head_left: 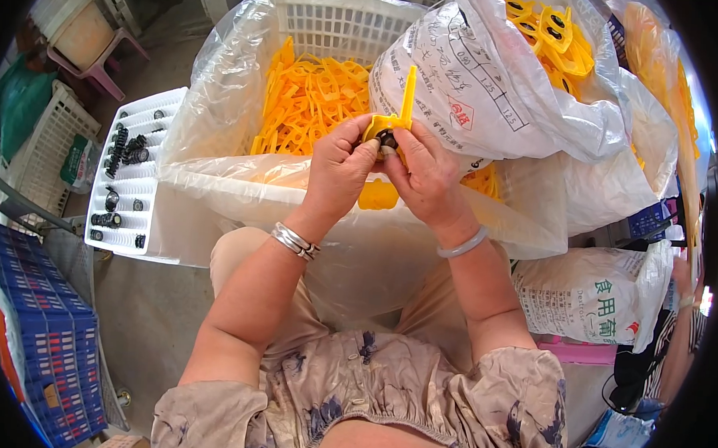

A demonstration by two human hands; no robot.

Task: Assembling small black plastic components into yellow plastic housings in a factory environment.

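Note:
Both my hands grip one yellow plastic part (pixel 409 96) over the front of a lined crate. It has a rounded head and a long narrow arm pointing up and away. A dark round piece (pixel 387 138) sits at its head, with both thumbs pressed at it. My left hand (pixel 336 157) is closed on the left side of the head, my right hand (pixel 428 169) on the right side. Fingers partly hide the head, so how the dark piece is seated cannot be made out. Loose yellow parts (pixel 300 101) fill the crate beyond.
A white slotted tray (pixel 166 135) with several dark round pieces lies left of the white crate (pixel 328 18). A white sack (pixel 445 76) with yellow parts leans at right. Another sack (pixel 584 290) lies below it. Blue crates (pixel 46 330) stand at lower left. A person's arm shows far right.

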